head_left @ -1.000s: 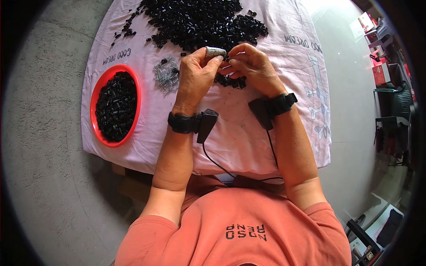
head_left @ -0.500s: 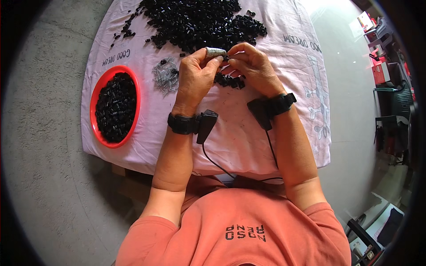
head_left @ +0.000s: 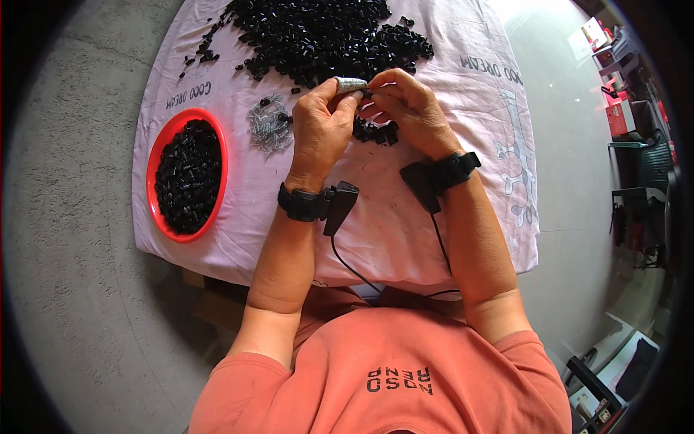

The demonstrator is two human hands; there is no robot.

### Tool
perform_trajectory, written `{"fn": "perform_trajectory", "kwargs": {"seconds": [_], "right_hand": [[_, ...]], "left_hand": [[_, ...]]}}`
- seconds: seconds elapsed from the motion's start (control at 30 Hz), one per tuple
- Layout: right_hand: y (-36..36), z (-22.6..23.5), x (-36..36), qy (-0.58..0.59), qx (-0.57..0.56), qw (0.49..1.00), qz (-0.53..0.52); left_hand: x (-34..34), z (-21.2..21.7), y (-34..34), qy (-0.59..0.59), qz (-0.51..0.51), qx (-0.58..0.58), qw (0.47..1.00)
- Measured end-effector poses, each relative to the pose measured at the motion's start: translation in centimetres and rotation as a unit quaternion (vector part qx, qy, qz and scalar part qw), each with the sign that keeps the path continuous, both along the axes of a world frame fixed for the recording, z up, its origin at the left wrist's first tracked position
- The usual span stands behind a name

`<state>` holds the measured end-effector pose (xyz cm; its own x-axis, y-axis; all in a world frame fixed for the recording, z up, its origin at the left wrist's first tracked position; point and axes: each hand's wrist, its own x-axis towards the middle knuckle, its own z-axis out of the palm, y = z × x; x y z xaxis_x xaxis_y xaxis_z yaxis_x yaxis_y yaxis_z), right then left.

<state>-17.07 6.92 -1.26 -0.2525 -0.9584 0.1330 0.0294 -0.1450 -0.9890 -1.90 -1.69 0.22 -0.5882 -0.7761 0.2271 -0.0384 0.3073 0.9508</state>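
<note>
Hands meet above the middle of a low table covered with a pale pink cloth [head_left: 405,231]. Left hand [head_left: 322,130] is raised with fingers curled; thumb and forefinger pinch a small silver-grey cylinder [head_left: 350,85], held level at the fingertips. Right hand [head_left: 408,108] is beside it, fingers bunched narrow at the cylinder's right end and touching it; whether a second small part sits between those fingertips cannot be told.

Each wrist carries a black strap with a black box attached; a thin black cable runs from each box back toward the body.

Large heap of small black parts [head_left: 325,32] lies at the far side of the cloth, just beyond the hands. A smaller cluster of black parts [head_left: 376,132] lies on the cloth directly under the hands. Small pile of silver pins [head_left: 269,126] lies just left of the left hand. Red bowl [head_left: 160,152], filled with black parts, stands near the left edge of the cloth, well apart from the hands.
</note>
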Motion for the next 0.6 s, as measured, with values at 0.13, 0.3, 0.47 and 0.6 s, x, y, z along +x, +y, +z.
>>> {"fn": "perform_trajectory", "kwargs": {"seconds": [0.13,0.3,0.47,0.6], "right_hand": [[0.01,0.05,0.13,0.004,-0.004,1.000,-0.004],[-0.02,0.05,0.20,-0.006,-0.001,1.000,-0.014],[-0.09,-0.13,-0.05,-0.018,0.011,0.999,-0.028],[-0.20,0.01,-0.01,-0.028,0.004,0.999,-0.033]], "left_hand": [[0.02,0.01,0.09,-0.006,0.005,0.001,1.000],[-0.16,-0.13,0.04,0.027,-0.002,0.032,0.999],[-0.07,0.53,0.41,0.021,0.002,0.037,0.999],[-0.05,0.58,0.45,0.014,0.012,0.031,0.999]]}}
